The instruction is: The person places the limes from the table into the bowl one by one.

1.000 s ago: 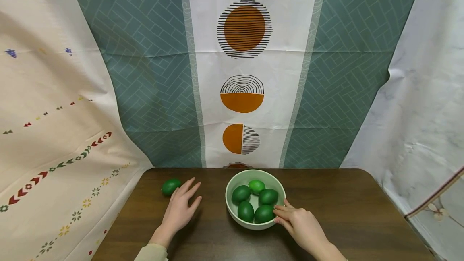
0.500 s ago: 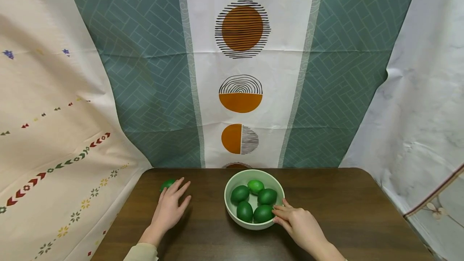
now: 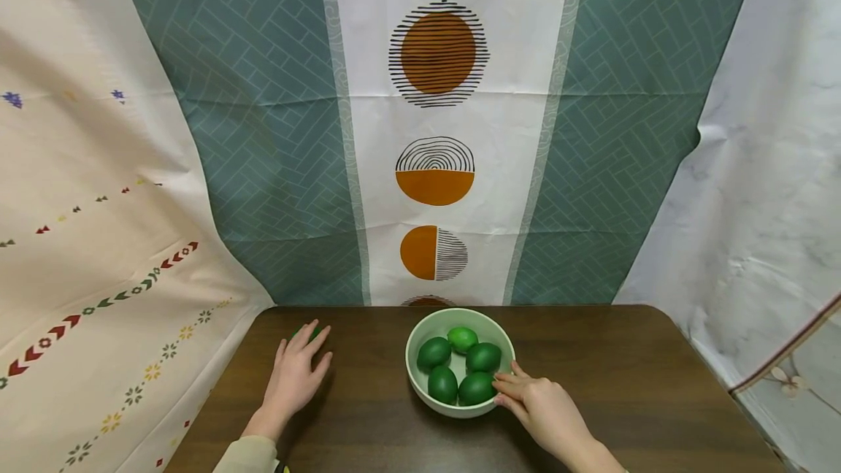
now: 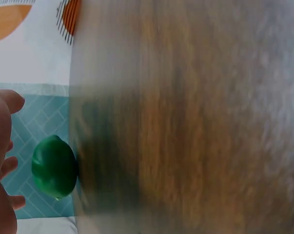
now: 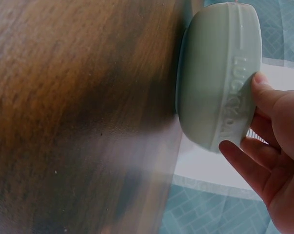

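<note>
A pale green bowl [image 3: 420,389] stands at the middle of the table, with several limes [image 3: 443,384] inside, one of them brighter green [image 3: 463,339]. My right hand [image 3: 542,407] pinches the bowl's near right rim; in the right wrist view the thumb [image 5: 264,92] lies at the rim beside raised lettering. My left hand [image 3: 294,374] reaches over a single lime [image 4: 54,167] near the table's back left corner, fingers spread and slightly bent. In the head view the fingers mostly cover that lime; the left wrist view shows it on the tabletop, with a gap to the hand.
The dark wooden table [image 3: 368,429] ends at a patterned hanging cloth [image 3: 289,188] along its back edge. A cream embroidered cloth [image 3: 98,239] borders the left side, and a pale marbled cloth [image 3: 755,239] hangs at the right.
My left hand has moved left and come over the single lime, covering more and more of it. The right hand and the bowl have kept their place.
</note>
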`<state>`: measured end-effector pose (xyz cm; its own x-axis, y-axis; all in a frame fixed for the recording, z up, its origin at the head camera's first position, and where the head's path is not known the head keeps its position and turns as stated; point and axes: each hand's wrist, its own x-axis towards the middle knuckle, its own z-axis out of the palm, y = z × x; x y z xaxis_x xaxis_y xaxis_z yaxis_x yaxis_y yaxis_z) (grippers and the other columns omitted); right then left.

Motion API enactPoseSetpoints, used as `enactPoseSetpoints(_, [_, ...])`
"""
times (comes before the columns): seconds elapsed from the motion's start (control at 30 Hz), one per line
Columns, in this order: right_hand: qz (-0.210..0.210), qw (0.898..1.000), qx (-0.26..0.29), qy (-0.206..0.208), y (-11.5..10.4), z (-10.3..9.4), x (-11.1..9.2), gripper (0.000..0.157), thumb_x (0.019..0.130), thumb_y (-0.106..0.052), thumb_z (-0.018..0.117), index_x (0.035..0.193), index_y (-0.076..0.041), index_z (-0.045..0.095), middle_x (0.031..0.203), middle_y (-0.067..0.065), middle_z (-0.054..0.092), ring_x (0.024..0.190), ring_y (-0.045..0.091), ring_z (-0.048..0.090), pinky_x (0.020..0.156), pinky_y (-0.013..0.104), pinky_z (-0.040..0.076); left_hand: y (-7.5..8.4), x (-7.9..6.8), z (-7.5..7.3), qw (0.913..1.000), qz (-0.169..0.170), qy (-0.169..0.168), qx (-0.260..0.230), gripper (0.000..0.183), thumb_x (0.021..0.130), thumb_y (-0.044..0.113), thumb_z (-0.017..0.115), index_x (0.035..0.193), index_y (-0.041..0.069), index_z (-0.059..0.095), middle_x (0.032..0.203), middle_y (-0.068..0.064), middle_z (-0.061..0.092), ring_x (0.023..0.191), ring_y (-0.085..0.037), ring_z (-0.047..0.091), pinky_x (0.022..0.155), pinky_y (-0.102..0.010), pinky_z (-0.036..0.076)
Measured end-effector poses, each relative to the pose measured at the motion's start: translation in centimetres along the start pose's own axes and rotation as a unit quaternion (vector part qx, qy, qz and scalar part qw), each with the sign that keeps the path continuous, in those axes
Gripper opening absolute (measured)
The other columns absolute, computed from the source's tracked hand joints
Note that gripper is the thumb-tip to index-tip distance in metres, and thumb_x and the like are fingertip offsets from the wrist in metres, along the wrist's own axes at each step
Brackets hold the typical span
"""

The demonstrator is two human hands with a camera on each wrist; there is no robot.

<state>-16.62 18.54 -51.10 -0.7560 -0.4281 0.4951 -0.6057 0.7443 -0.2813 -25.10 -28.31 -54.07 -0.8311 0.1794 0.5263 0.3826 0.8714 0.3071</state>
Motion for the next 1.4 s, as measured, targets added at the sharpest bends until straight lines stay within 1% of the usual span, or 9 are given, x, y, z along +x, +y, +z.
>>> enactPoseSetpoints(0.2, [0.0,1.0,0.001,-0.001,0.0,0.1,-0.1,0.03,0.098,-0.031,0.079,0.121,-0.012,0.084,0.123,0.004,0.079,0.12,0.036,0.072,0.082,0.049,0.065,-1.4,0.2,0.0,0.9995,-0.02,-0.02,0.015,0.057,0.099,0.016,0.079,0.152,0.006,0.061,0.161,-0.023,0.048,0.147,-0.048,0.044,0.114,-0.082,0.027])
enactPoseSetpoints(0.37, [0.0,1.0,0.0,-0.001,0.0,0.2,-0.2,0.031,0.098,-0.031,0.079,0.121,-0.012,0.084,0.123,0.004,0.079,0.12,0.036,0.072,0.081,0.049,0.065,-2.1,0.6,0.0,0.9987,-0.031,-0.032,0.026,0.06,0.1,0.017,0.078,0.155,0.006,0.057,0.162,-0.024,0.046,0.148,-0.048,0.043,0.114,-0.083,0.025])
enactPoseSetpoints(0.63, [-0.001,1.0,-0.004,0.001,0.0,0.1,-0.2,0.03,0.097,-0.031,0.079,0.12,-0.012,0.084,0.122,0.004,0.079,0.12,0.036,0.072,0.082,0.049,0.065,-2.9,1.1,0.2,0.998,-0.032,-0.035,0.042,0.06,0.098,0.018,0.079,0.153,0.005,0.059,0.158,-0.028,0.048,0.145,-0.051,0.046,0.111,-0.085,0.026])
enactPoseSetpoints(0.77, [-0.001,1.0,-0.002,0.001,0.0,0.1,-0.2,0.03,0.097,-0.03,0.08,0.121,-0.011,0.084,0.123,0.004,0.078,0.12,0.036,0.072,0.082,0.049,0.065,-3.1,1.4,0.3,0.997,-0.039,-0.044,0.049,0.062,0.097,0.019,0.08,0.153,0.005,0.058,0.158,-0.029,0.048,0.144,-0.052,0.046,0.11,-0.086,0.026])
enactPoseSetpoints(1.07, [0.002,1.0,-0.004,-0.007,-0.1,0.1,-0.1,0.03,0.098,-0.03,0.079,0.121,-0.011,0.084,0.123,0.003,0.078,0.12,0.036,0.072,0.083,0.049,0.065,-3.2,1.8,0.0,0.9924,-0.073,-0.085,0.05,0.067,0.099,0.023,0.08,0.158,0.004,0.053,0.16,-0.031,0.045,0.145,-0.053,0.044,0.111,-0.086,0.024])
enactPoseSetpoints(1.2, [0.002,1.0,-0.006,-0.008,-0.1,0.1,-0.1,0.03,0.098,-0.03,0.079,0.121,-0.012,0.084,0.123,0.002,0.078,0.121,0.035,0.071,0.083,0.049,0.065,-3.2,1.8,0.0,0.9916,-0.079,-0.09,0.048,0.067,0.098,0.021,0.08,0.157,0.004,0.054,0.159,-0.031,0.046,0.143,-0.053,0.047,0.111,-0.086,0.025])
enactPoseSetpoints(1.4, [-0.004,1.0,-0.013,0.001,-0.1,0.1,0.0,0.029,0.097,-0.03,0.079,0.12,-0.012,0.084,0.121,0.003,0.079,0.119,0.035,0.072,0.082,0.049,0.066,-3.2,1.9,0.1,0.9923,-0.075,-0.087,0.045,0.065,0.096,0.015,0.082,0.154,0.003,0.057,0.157,-0.03,0.049,0.14,-0.051,0.051,0.11,-0.086,0.028])
